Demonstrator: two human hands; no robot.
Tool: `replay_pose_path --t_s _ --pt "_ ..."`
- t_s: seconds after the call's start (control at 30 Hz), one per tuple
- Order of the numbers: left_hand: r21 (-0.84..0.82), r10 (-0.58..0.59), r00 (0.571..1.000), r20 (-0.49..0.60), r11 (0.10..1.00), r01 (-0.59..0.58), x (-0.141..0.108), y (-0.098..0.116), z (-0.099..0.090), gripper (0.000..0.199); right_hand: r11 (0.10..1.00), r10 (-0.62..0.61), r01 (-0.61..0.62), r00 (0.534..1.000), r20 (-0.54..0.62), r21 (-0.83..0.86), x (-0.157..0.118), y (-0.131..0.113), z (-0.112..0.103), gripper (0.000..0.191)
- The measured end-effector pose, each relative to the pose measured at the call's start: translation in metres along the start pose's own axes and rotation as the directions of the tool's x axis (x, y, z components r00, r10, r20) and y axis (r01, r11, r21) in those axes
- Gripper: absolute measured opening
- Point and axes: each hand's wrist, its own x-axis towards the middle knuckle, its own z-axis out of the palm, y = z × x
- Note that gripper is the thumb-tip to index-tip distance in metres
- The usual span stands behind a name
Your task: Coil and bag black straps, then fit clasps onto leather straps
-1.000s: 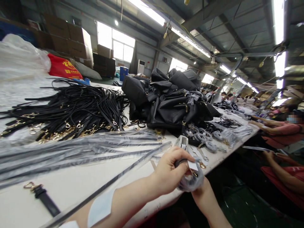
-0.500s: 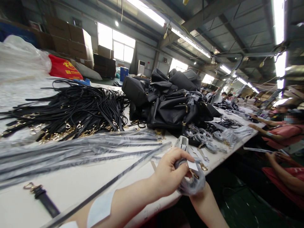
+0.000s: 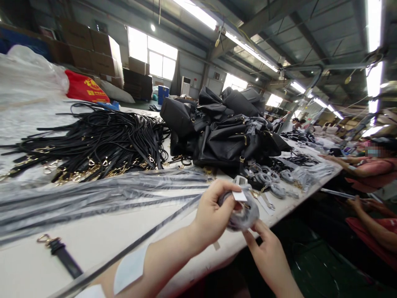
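A coiled strap in clear plastic [image 3: 248,215] is held above the near edge of the table. My left hand [image 3: 215,211] grips its upper left side, thumb in front, with a small white label [image 3: 240,196] by the fingertips. Below and to the right, my right hand [image 3: 265,248] has thumb and forefinger at the coil's lower edge; whether they pinch it is unclear. A tape dispenser or similar grey-white item [image 3: 240,180] shows just behind the coil. One long wrapped strap [image 3: 155,229] runs diagonally along my left forearm.
Black straps with gold clasps [image 3: 108,136] are heaped at left, wrapped straps [image 3: 93,198] before them. Black bags [image 3: 217,136] are piled mid-table, with wrapped coils [image 3: 263,176] beside them. A short strap piece [image 3: 63,256] lies near left. People [image 3: 369,169] work at right.
The coil and my left hand have shifted slightly left and up. My right hand has come out from behind the coil, its thumb and forefinger now showing at the lower edge.
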Motion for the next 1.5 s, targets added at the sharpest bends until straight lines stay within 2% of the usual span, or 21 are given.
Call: replay_pose_path --t_s 0.07,0.13,0.27,0.37,0.5,0.57,0.67,0.83,0.9,0.97,1.03,1.13,1.2,1.33,1.5 --pt "0.001 0.075 0.991 -0.112 0.997 -0.076 0.005 0.004 -0.006 0.011 0.998 0.013 -0.015 0.999 -0.040 -0.055 0.004 0.008 -0.001 0.028" --pt "0.006 0.115 0.979 -0.166 0.993 -0.115 0.009 0.007 -0.010 0.011 0.995 0.019 -0.031 0.993 -0.121 -0.096 0.010 0.021 0.000 0.031" --pt "-0.014 0.126 0.979 -0.159 0.991 -0.130 0.010 0.006 -0.012 0.011 0.990 0.062 -0.092 0.968 -0.244 -0.111 0.035 0.052 0.014 0.045" --pt "-0.002 0.147 0.979 -0.138 0.989 -0.148 0.010 0.002 -0.010 0.011 0.990 0.110 -0.127 0.965 -0.239 -0.060 0.061 0.066 0.027 0.037" --pt "0.016 0.168 0.978 -0.126 0.986 -0.168 0.010 -0.001 -0.010 0.011 0.987 0.161 -0.155 0.965 -0.208 0.045 0.080 0.067 0.030 0.036" --pt "0.023 0.173 0.977 -0.121 0.985 -0.172 0.011 -0.002 -0.011 0.011 0.982 0.182 -0.166 0.961 -0.210 0.094 0.074 0.063 0.027 0.039" --pt "0.034 0.162 0.981 -0.107 0.987 -0.159 0.012 -0.004 -0.012 0.011 0.970 0.223 -0.198 0.955 -0.195 0.143 0.047 0.059 0.026 0.042" --pt "0.075 0.144 0.988 -0.060 0.987 -0.139 0.012 -0.012 -0.011 0.012 0.929 0.318 -0.315 0.948 0.019 0.196 0.008 0.059 0.038 0.051" --pt "0.114 0.128 0.991 -0.022 0.986 -0.125 0.012 -0.015 -0.009 0.013 0.921 0.313 -0.319 0.948 0.063 0.224 0.005 0.054 0.034 0.050" --pt "0.168 0.107 0.994 0.010 0.980 -0.107 0.011 -0.018 -0.008 0.017 0.918 0.295 -0.302 0.953 0.067 0.256 0.007 0.042 0.020 0.046" --pt "0.237 0.086 0.995 0.054 0.967 -0.097 0.010 -0.021 -0.006 0.021 0.911 0.287 -0.269 0.958 -0.014 0.314 0.007 0.026 0.001 0.041" --pt "0.329 0.052 0.989 0.140 0.940 -0.096 0.008 -0.023 -0.002 0.024 0.893 0.277 -0.169 0.937 -0.214 0.417 0.004 -0.001 -0.022 0.032" --pt "0.361 0.043 0.979 0.199 0.926 -0.114 0.006 -0.025 0.000 0.026 0.882 0.245 -0.105 0.935 -0.256 0.460 -0.001 -0.017 -0.030 0.028" --pt "0.375 0.074 0.951 0.299 0.908 -0.188 0.002 -0.029 0.003 0.031 0.845 0.170 -0.041 0.966 -0.197 0.533 -0.003 -0.041 -0.029 0.026" --pt "0.383 0.106 0.947 0.303 0.897 -0.223 0.000 -0.032 0.003 0.031 0.777 0.170 -0.082 0.982 -0.081 0.625 0.002 -0.051 -0.019 0.031"
